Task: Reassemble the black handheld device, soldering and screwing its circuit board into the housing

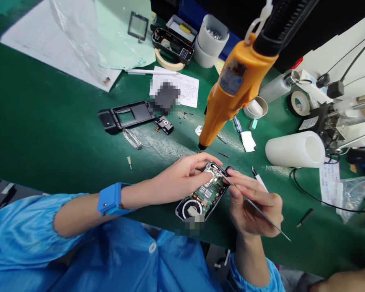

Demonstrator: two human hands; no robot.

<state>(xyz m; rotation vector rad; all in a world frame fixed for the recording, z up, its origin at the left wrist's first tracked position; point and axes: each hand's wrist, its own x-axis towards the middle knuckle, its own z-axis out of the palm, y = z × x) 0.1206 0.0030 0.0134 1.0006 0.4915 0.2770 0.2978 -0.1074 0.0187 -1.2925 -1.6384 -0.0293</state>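
Observation:
My left hand (194,174) is closed around an opened handheld device (211,194), with the thumb on its green circuit board and the fingers along the far edge. A round white-rimmed part, probably a speaker, shows at the device's near end. Between thumb and fingers, my right hand (255,200) grips a thin metal pick (263,213). Its far end reaches the device's upper right edge, while the other pointed end sticks out toward the lower right. The fingers of my right hand also lie against the device's right side.
An orange electric screwdriver (231,91) hangs just beyond my hands. Left of it lie a black housing (130,115), a small camera-like module (164,124) and loose screws. A white cylinder (292,149) and a craft knife (259,178) lie to the right. Cups (211,40) stand behind.

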